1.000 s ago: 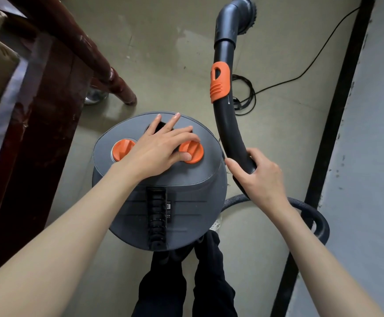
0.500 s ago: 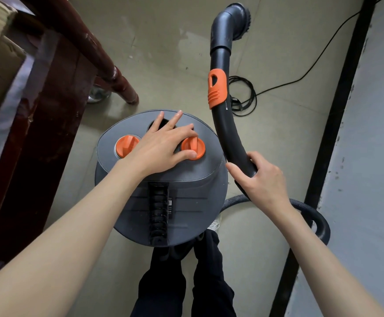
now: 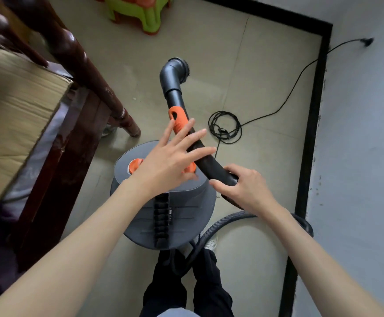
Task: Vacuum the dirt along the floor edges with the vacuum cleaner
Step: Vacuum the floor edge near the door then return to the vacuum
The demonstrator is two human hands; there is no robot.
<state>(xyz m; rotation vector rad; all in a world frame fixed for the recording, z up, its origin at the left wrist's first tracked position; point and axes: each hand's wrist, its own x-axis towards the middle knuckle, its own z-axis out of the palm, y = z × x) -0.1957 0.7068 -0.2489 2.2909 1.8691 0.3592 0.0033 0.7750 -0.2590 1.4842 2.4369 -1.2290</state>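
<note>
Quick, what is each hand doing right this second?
Left hand: open, fingers spread straight above the vacuum cleaner, holding nothing.
Right hand: closed around the black wand, gripping its lower end.

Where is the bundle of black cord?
In the head view, the coiled black cord lies on the floor right of the vacuum wand, just beyond the left hand, with one strand running toward the right wall.

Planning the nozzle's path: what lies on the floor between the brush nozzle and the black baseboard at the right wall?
In the head view, only the coiled black power cord lies between the brush nozzle and the baseboard.
</note>
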